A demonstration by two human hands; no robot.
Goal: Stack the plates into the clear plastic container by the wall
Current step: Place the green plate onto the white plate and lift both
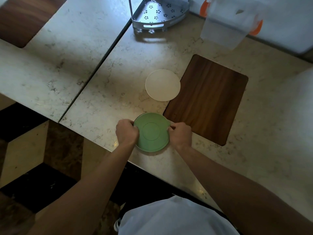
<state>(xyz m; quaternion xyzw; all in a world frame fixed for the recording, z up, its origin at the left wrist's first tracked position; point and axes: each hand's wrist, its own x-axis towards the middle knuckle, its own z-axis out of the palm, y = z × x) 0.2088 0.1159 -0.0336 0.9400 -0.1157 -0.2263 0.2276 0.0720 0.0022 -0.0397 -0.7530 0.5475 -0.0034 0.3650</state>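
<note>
A green plate [152, 133] lies upside down near the front edge of the marble table, its foot ring facing up. My left hand [126, 132] grips its left rim and my right hand [180, 134] grips its right rim. A white plate [163, 85] lies upside down farther back, touching the edge of a wooden inlay. The clear plastic container [225, 26] with orange clips stands at the back right by the wall; its inside looks blurred.
A grey metal corner rack [157, 16] with flower-shaped holes stands at the back centre. A dark wooden inlay [208, 99] sits in the table to the right of the plates. A seam [94, 78] divides two marble tabletops. Patterned floor shows at the left.
</note>
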